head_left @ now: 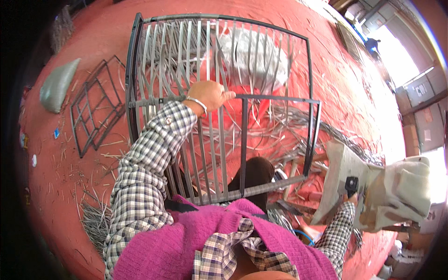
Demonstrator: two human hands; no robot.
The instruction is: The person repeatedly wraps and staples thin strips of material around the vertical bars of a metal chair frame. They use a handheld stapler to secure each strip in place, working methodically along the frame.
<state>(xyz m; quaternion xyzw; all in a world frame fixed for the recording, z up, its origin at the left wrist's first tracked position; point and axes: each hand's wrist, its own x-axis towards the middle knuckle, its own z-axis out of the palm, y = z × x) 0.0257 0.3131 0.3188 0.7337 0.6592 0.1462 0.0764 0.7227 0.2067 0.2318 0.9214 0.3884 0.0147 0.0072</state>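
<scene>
A dark metal frame [278, 98] stands tilted before me, with grey flat strips [209, 51] running across its upper panel and part of the lower one. My left hand [208, 94] is closed over the frame's middle bar, thumb stretched along it; whether a strip is also pinched in the fingers is hidden. Far over to the right, my right hand [353, 199] is closed round the handle of a small black-headed tool [351, 183], whose exact kind I cannot make out. The tool is in front of a cloth-covered stool or seat [333, 182].
Behind the frame lie bundled grey strips [175, 44] and a pale plastic-wrapped bundle [256, 56]. Loose strips litter the red floor [107, 28]. Leftward are another bare metal frame [99, 109] and a pale sack [58, 86]. More draped cloth [401, 191] stands at right.
</scene>
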